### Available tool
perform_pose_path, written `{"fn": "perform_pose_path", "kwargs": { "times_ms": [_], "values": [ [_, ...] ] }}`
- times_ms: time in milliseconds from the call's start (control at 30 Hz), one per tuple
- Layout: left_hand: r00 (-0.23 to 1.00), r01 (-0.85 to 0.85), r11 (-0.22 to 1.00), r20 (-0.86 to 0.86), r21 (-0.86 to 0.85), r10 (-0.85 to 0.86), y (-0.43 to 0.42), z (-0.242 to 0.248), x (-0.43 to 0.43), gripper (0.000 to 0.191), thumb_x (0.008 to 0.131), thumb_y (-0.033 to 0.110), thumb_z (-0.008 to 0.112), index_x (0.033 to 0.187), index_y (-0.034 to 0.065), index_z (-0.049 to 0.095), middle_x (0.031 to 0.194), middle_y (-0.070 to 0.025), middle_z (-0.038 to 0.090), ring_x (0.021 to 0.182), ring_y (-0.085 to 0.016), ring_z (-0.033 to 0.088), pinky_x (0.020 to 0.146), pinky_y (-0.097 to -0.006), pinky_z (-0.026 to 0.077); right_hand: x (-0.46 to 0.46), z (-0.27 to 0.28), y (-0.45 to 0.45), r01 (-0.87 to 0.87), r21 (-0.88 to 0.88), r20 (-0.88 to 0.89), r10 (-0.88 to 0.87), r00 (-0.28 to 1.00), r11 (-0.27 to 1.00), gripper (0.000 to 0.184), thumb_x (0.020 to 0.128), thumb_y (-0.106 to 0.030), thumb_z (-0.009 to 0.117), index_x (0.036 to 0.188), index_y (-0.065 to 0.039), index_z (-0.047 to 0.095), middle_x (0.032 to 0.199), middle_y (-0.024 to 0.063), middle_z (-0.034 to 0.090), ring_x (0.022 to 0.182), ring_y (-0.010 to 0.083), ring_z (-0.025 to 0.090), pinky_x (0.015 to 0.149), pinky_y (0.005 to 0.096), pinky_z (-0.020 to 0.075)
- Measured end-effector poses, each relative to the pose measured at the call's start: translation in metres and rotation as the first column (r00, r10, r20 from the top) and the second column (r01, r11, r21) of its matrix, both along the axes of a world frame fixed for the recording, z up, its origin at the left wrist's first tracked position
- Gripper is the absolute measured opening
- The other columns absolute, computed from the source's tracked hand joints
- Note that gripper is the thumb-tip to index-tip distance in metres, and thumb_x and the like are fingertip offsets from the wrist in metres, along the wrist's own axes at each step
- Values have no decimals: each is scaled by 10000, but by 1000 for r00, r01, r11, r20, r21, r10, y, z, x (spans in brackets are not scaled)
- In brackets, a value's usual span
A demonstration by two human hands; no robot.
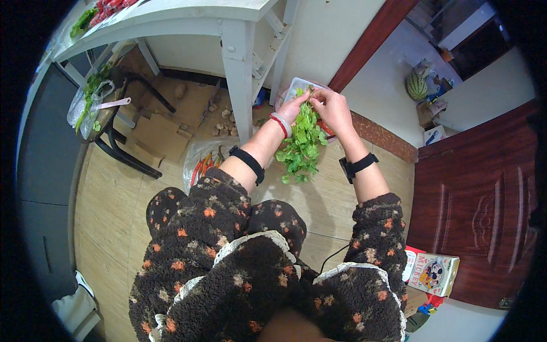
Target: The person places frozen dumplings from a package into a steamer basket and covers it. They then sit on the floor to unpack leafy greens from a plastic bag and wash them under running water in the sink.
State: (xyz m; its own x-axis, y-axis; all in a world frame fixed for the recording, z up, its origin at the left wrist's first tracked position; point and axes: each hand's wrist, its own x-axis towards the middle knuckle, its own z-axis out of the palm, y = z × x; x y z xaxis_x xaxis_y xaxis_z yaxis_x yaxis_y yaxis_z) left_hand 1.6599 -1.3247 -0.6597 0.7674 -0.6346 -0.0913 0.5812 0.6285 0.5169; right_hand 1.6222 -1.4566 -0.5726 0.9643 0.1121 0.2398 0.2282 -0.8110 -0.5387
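A bunch of leafy green herbs (302, 143), likely cilantro or celery, hangs with its leaves towards me. My left hand (291, 107) is closed around its stems. The fingers of my right hand (331, 107) pinch at the stem ends, close to my left fingertips. Beneath and beyond both hands lies a white plastic tray (299, 82), partly hidden by them. Something red shows beside the leaves, under my right wrist. On the floor to the left, a clear plastic bag (189, 159) holds red and orange chili peppers (205, 164).
A stool (102, 122) at the left bears more greens in a plastic bag and a pink-handled tool (114, 103). A white table (239, 64) stands ahead, with cardboard (160, 137) and garlic bulbs (224, 128) below. A dark red door (474, 205) is at right.
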Motion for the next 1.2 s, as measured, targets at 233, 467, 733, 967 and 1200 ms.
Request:
{"fn": "perform_pose_path", "kwargs": {
  "times_ms": [233, 467, 733, 967, 1200],
  "values": [
    [995, 92, 995, 43, -30, -91, -3, -10, 9, 357, 944, 415, 515, 1126, 114, 576, 926, -62, 663, 777, -203, 666, 674, -351, 568, 3, -1, -3, 33, 40, 125, -38, 991, 999, 196, 807, -210, 636, 881, -31, 671, 875, 151, 659, 840, 314, 642, 742, 404, 505],
    [998, 28, 997, -63, 78, -23, -4, 0, 3, 338, 957, 367, 508, 1136, 94, 595, 973, -67, 669, 799, -184, 669, 688, -318, 558, -2, 5, -1, -41, -32, 47, 42, 998, 999, 181, 805, -216, 646, 853, -43, 669, 814, 117, 671, 763, 278, 661, 688, 383, 516],
    [997, 2, 997, -79, 82, 5, -4, 10, -4, 302, 953, 350, 533, 1110, 97, 583, 957, -59, 660, 764, -147, 644, 635, -285, 549, 12, -7, -14, 65, 245, -21, -62, 998, 967, 190, 828, -196, 633, 876, -12, 636, 839, 133, 655, 783, 271, 665, 727, 369, 503],
    [996, 51, 994, -77, 100, -44, 4, 23, -11, 211, 952, 291, 553, 1089, 130, 562, 792, 30, 571, 595, -33, 505, 511, -161, 449, 24, -18, -29, -33, 553, -99, 104, 990, 832, 115, 877, -128, 606, 867, -17, 574, 928, 98, 659, 809, 151, 649, 737, 301, 494],
    [995, 95, 991, -49, 90, -91, 5, 28, -13, 239, 960, 268, 534, 1147, 120, 556, 794, 50, 533, 585, -8, 425, 481, -127, 384, 22, -11, -30, 70, 208, -139, -41, 989, 976, 123, 826, -89, 667, 870, -19, 576, 873, 53, 656, 777, 103, 629, 681, 254, 500]
  ]
}}
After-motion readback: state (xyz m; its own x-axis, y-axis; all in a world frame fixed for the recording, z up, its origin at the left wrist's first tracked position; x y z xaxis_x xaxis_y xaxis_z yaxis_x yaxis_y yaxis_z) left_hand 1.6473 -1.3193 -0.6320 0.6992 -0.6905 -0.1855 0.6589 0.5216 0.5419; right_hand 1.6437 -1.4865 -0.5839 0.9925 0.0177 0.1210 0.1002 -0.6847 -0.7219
